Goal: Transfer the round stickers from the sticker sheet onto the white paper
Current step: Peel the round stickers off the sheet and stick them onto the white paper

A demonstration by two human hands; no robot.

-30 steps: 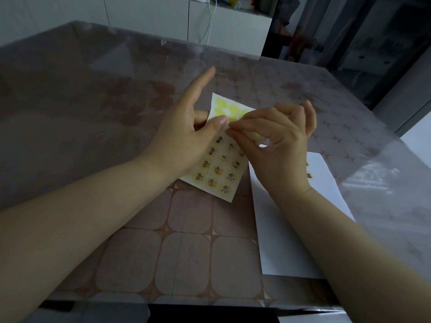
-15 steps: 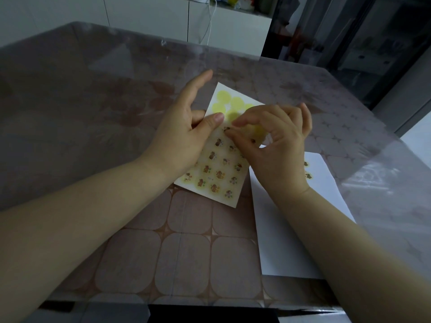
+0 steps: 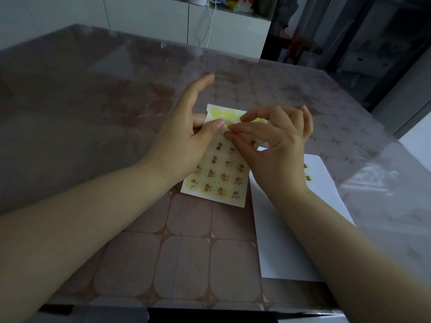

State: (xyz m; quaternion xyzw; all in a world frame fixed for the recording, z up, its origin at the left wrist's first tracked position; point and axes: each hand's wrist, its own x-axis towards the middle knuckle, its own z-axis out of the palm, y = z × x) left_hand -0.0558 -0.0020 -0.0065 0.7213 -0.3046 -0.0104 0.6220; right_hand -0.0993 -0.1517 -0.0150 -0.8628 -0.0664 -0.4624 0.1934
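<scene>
the sheet (image 3: 221, 173) is lying on the table (image 3: 93, 113), its near end flat and its far end lifting, just left of the paper (image 3: 279, 229) and overlapping that paper's near-left edge a little. the left hand (image 3: 177, 145) is clamping the sheet's far left edge, thumb on top and fingers apparently under it. the right hand (image 3: 275, 155) is pinching thumb and forefinger together at a sticker (image 3: 225, 133) in the upper rows; whether the sticker is already lifting, i cannot tell. the top rows are showing bare yellow circles, and two stickers (image 3: 306, 171) are already sitting on the paper's far right.

judging by looks, the sheet is thin, light and floppy, so it is needing that hold-down or it will come up with the pull. each sticker seems small, soft and tacky underneath, likely to curl or fold onto itself; taking it by the very rim with a nail, and peeling low and slow, looks safest. the paper is loose too and may slide when pressed.
</scene>
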